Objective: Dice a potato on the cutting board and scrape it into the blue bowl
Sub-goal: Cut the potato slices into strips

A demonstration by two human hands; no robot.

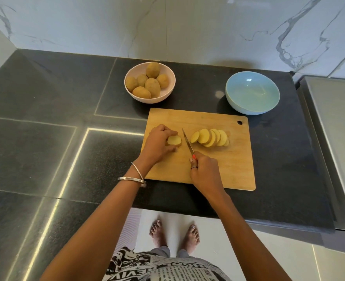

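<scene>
— Slicing is nearly finished, from what I can see. My left hand has its fingers curled over the potato end piece, pinning it on the cutting board. My right hand is wrapped round the knife, whose blade stands between that end piece and the sliced rounds.

— How many rounds are cut?

— I count about six, fanned and overlapping just right of the blade. They are rounds only, not cubes.

— So dicing proper hasn't begun?

— I judge not. The last piece needs slicing, then the rounds need cutting into strips and across.

— And the blue bowl?

— Nothing in it; it sits on the counter just beyond the board's far right corner. Scraping is all still ahead.

— The other potatoes?

— Whole, in the pink bowl, untouched.
</scene>
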